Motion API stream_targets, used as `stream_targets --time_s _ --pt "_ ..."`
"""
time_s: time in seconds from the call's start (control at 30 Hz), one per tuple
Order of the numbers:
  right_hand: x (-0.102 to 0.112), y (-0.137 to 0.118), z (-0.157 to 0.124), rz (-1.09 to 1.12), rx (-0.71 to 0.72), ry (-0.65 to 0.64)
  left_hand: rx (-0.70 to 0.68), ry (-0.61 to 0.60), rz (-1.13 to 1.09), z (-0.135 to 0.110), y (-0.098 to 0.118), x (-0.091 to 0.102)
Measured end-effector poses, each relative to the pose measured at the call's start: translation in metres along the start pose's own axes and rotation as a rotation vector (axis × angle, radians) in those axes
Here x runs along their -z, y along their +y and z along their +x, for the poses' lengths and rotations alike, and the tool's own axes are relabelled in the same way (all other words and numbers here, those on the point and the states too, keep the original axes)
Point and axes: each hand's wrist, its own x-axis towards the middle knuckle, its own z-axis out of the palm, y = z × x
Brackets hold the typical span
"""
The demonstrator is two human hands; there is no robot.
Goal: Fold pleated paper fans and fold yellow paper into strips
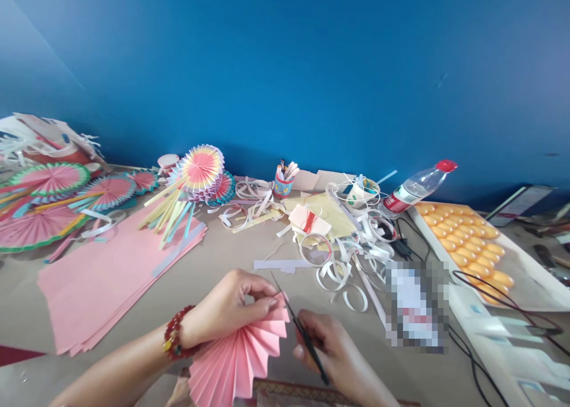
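Observation:
A pink pleated paper fan [238, 359] hangs below my left hand [236, 309], whose thumb and fingers pinch its upper edge. My right hand [327, 347] grips a pair of dark scissors [307, 335]. The scissors' blades point up and to the left, beside the fan's right edge near my left fingertips. Whether the blades touch the paper I cannot tell. Just beyond my hands, a pale lilac paper strip [282, 264] lies on the table.
Pink paper sheets [107, 276] are stacked at left, near finished paper rosettes [202, 168]. Curled white strips [338, 270] litter the middle right. A pen cup [284, 186], a tilted red-capped bottle [418, 187] and a tray of yellow-orange pieces [467, 243] stand behind. Black cables [472, 353] run at right.

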Motion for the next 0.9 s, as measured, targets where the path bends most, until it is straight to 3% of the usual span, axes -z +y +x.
stream_targets --time_s 0.33,0.57,0.9 --pt "0.000 -0.006 -0.002 -0.096 -0.023 0.006 0.017 -0.034 -0.035 -0.002 -0.002 0.001" --pt "0.003 -0.017 -0.004 -0.161 -0.021 -0.024 -0.052 -0.015 0.003 -0.007 -0.008 -0.005" --pt "-0.003 -0.010 -0.008 -0.203 0.020 0.024 -0.075 0.011 0.017 -0.009 -0.009 -0.005"
